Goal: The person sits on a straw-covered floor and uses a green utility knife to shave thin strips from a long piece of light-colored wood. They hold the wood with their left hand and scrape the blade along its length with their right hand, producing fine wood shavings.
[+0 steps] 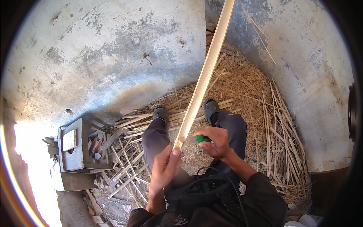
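A long, pale split bamboo strip [203, 81] slants up from my lap and runs out past the top of the view. Its near end is gripped in my left hand [165, 166], with the thumb lying along it. My right hand [218, 143] is closed round the green handle of a knife [203, 139], just right of the strip. A short grey blade points left toward the strip; whether it touches cannot be made out.
Shavings [242, 81] are heaped between the walls ahead. Thin strips [285, 151] lie piled at the right, and more sticks [130, 168] are scattered at the left. A worn wooden stool [75, 145] lies by the left wall. My shoes [160, 112] rest among the sticks.
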Action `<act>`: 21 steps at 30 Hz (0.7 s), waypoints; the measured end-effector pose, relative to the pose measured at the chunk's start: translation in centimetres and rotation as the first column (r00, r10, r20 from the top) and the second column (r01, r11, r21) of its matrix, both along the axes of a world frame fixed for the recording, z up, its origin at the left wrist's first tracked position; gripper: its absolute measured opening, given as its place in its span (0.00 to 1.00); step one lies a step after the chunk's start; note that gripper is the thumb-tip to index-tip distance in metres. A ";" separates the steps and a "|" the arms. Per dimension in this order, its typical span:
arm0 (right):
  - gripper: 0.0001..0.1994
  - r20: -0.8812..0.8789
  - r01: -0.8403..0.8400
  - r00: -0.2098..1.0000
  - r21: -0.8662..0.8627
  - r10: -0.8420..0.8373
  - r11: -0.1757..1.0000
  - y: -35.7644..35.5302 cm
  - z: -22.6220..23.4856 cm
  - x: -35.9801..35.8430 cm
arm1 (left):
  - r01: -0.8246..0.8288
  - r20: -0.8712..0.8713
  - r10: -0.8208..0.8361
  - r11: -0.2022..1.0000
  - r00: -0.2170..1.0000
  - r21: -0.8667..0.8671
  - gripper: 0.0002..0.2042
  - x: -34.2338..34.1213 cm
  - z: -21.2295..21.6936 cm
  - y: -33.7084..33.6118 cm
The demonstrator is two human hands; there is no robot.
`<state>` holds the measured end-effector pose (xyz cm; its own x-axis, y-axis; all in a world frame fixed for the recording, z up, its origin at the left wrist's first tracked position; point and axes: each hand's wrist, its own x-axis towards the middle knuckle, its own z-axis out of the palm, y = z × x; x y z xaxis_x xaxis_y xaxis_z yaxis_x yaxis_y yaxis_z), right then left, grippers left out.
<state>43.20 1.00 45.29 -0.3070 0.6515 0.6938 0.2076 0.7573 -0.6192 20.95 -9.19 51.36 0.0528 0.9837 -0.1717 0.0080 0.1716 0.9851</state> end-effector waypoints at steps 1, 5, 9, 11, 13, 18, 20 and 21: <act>0.18 -0.017 0.005 1.000 0.018 -0.004 1.000 0.1 -0.1 -0.2 | -0.010 -0.033 0.011 0.999 0.999 0.039 0.17 0.1 -0.1 0.0; 0.19 0.016 0.009 1.000 0.060 -0.010 0.998 0.1 0.4 -0.2 | -0.018 -0.096 0.025 0.997 0.995 0.068 0.17 0.2 0.2 -0.1; 0.19 0.004 -0.010 1.000 0.087 0.009 0.996 0.0 0.6 -0.3 | 0.054 0.074 -0.050 0.998 0.996 -0.041 0.19 0.2 0.4 -0.1; 0.19 0.001 -0.018 1.000 0.083 0.018 0.996 -0.1 1.0 -0.3 | 0.126 0.081 -0.123 0.992 0.989 -0.028 0.22 -0.1 -0.1 0.1; 0.19 -0.002 -0.017 1.000 0.085 0.017 0.996 -0.1 0.8 -0.3 | 0.113 0.147 -0.103 0.992 0.984 -0.059 0.20 0.2 0.4 0.2; 0.19 0.011 -0.028 1.000 0.077 0.027 0.997 -0.4 1.4 -0.2 | 0.125 0.232 -0.104 0.989 0.967 -0.079 0.20 0.3 0.3 0.2; 0.19 0.016 -0.021 1.000 0.076 0.020 0.997 -0.5 1.3 -0.2 | 0.129 0.238 -0.107 0.988 0.965 -0.080 0.20 0.3 0.3 0.2; 0.19 0.021 -0.015 1.000 0.083 0.014 0.996 -0.5 1.4 -0.2 | 0.133 0.229 -0.112 0.988 0.967 -0.082 0.21 0.3 0.4 0.2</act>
<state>43.05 0.50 46.66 -0.3309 0.5873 0.7386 0.2085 0.8089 -0.5497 21.28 -8.96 51.77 0.2194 0.9469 -0.2349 -0.1830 0.2764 0.9434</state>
